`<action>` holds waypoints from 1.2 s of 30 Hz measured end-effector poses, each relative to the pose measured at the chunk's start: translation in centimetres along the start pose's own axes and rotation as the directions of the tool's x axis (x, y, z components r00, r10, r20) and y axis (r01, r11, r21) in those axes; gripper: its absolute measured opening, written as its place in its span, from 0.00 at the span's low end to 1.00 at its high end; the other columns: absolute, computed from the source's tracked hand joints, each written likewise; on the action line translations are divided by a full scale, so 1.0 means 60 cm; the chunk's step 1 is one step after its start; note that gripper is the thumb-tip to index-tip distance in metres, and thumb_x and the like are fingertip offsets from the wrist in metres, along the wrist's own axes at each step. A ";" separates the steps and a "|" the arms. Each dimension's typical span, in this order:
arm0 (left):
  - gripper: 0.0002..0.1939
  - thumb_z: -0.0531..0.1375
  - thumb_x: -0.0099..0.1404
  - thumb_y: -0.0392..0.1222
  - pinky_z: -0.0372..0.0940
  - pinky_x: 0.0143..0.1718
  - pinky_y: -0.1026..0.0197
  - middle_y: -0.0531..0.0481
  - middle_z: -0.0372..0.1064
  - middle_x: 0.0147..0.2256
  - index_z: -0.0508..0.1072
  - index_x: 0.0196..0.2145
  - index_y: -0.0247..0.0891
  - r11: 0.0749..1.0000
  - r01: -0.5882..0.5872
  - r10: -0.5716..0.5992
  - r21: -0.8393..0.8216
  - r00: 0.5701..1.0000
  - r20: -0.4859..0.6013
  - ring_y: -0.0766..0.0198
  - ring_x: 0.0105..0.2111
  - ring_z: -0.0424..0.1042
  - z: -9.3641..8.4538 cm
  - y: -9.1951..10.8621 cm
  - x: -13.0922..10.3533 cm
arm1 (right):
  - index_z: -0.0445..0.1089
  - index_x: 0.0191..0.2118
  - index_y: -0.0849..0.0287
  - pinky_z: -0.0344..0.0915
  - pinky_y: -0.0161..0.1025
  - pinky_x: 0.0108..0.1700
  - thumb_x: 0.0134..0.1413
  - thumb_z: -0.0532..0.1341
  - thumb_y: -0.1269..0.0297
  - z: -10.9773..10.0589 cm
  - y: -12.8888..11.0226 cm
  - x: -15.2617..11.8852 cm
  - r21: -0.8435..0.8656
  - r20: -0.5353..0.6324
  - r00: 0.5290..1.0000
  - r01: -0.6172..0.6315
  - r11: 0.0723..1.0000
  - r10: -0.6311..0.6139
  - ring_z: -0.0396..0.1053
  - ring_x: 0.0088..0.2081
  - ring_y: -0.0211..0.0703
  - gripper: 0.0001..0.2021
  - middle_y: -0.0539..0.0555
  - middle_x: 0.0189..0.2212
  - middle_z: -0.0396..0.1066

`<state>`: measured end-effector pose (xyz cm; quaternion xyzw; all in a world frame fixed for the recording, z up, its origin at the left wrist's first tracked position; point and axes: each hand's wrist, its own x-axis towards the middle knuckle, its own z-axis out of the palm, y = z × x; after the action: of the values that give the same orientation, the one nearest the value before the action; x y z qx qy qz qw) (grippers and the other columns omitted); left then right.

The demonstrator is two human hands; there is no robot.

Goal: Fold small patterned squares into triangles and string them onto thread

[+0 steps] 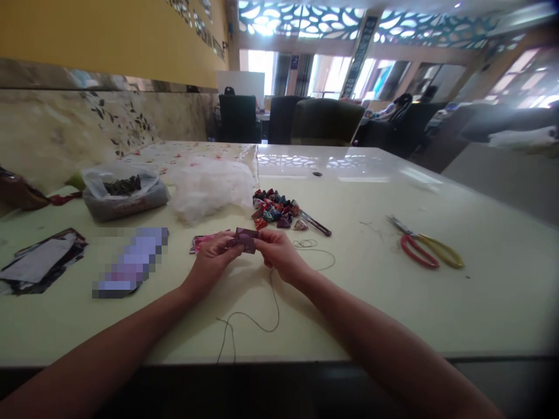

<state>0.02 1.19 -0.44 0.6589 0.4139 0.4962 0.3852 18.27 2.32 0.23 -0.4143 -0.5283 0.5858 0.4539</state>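
Slab (pixel 131 265) is pixel mush
Fingers (pixel 267 241) hide bits of the purple piece (pixel 248 243), left edge chops that brown thing (pixel 20 192), lettering (pixel 212 39) is a blur.

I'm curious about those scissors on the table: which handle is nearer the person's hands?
The red handle of the scissors; the other, yellow handle lies farther right, away from the right hand.

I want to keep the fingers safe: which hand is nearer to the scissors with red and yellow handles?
The right hand; the scissors lie to its right, apart from it. The left hand is farther, to the left of the right hand.
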 end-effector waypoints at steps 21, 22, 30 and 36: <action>0.16 0.72 0.57 0.48 0.69 0.38 0.57 0.51 0.71 0.27 0.71 0.27 0.36 0.984 0.091 -0.097 -0.154 0.995 -0.028 0.63 0.31 0.73 -0.002 -0.003 -0.002 | 0.66 0.26 0.58 0.48 0.32 0.18 0.54 0.65 0.44 0.010 -0.010 -0.021 -0.137 -0.025 0.998 0.057 0.989 -0.061 0.50 0.17 0.31 0.21 0.43 0.16 0.52; 0.17 0.72 0.57 0.48 0.69 0.38 0.58 0.51 0.70 0.26 0.70 0.26 0.36 0.983 0.082 -0.089 -0.164 0.995 -0.033 0.63 0.31 0.73 0.000 -0.008 -0.001 | 0.66 0.26 0.58 0.48 0.32 0.18 0.52 0.65 0.43 0.011 -0.011 -0.021 -0.134 -0.027 0.998 0.055 0.989 -0.059 0.50 0.17 0.31 0.21 0.43 0.15 0.52; 0.22 0.73 0.56 0.52 0.70 0.39 0.58 0.44 0.74 0.36 0.73 0.40 0.36 0.964 0.105 -0.118 -0.244 0.992 -0.037 0.62 0.35 0.76 -0.013 0.020 -0.009 | 0.70 0.26 0.57 0.46 0.32 0.19 0.42 0.70 0.51 0.007 -0.018 -0.022 -0.186 -0.073 0.997 -0.001 0.982 -0.013 0.51 0.17 0.31 0.15 0.44 0.15 0.57; 0.18 0.64 0.65 0.48 0.67 0.54 0.55 0.42 0.74 0.47 0.74 0.49 0.36 0.901 0.146 0.057 0.408 0.894 -0.445 0.56 0.48 0.73 -0.273 0.053 -0.049 | 0.70 0.26 0.58 0.48 0.32 0.19 0.42 0.71 0.52 0.000 -0.013 -0.020 -0.166 -0.103 0.994 0.028 0.986 -0.046 0.52 0.17 0.31 0.16 0.45 0.18 0.57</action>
<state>-15.84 -1.08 4.96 0.5861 0.6056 0.5207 0.1363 18.62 1.20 1.00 -0.4709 -0.5575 0.5090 0.4565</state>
